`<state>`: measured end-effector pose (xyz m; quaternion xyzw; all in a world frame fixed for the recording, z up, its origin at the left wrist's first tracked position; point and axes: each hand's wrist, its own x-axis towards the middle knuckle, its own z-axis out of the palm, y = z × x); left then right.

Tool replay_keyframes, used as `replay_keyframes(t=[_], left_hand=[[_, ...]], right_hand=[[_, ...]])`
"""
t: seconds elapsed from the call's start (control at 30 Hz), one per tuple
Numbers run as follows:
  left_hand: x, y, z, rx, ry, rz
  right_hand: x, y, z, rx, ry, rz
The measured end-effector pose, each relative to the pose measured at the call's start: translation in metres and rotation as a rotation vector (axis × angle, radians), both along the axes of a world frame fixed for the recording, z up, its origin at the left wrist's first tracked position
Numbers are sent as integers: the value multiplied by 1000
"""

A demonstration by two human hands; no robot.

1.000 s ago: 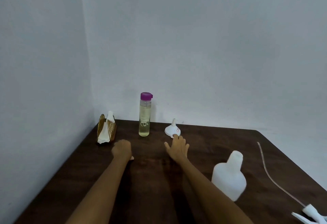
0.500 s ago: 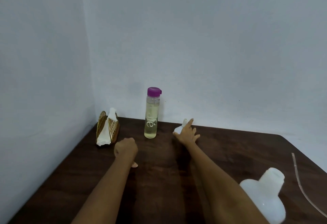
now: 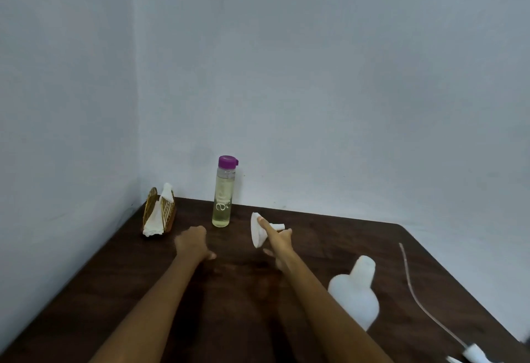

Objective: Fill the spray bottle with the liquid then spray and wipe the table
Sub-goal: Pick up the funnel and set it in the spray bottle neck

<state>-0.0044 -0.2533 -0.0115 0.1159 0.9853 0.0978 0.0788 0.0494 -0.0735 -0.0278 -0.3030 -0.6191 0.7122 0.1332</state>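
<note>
Fingers of the right hand (image 3: 279, 243) are closed around a small white funnel (image 3: 258, 230), holding it tilted on its side just above the dark wooden table (image 3: 120, 282), while the left hand (image 3: 192, 243) rests on the tabletop curled into a loose fist, gripping nothing. An uncapped white spray bottle (image 3: 355, 291) stands near the right forearm, its spray head and long tube (image 3: 424, 302) lying well to the right. By the far wall stands a clear bottle of yellowish liquid with a purple cap (image 3: 223, 193), beside a gold napkin holder (image 3: 159, 216).
</note>
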Motion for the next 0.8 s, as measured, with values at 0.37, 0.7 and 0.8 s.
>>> replay_keyframes(t=[0.37, 0.7, 0.8], left_hand=[[124, 22, 49, 1561, -1120, 285], [134, 18, 64, 1188, -206, 336], [141, 41, 82, 880, -64, 89]], right_hand=[[101, -48, 40, -127, 228, 99], [165, -34, 81, 521, 25, 138], [175, -18, 103, 792, 155, 52]])
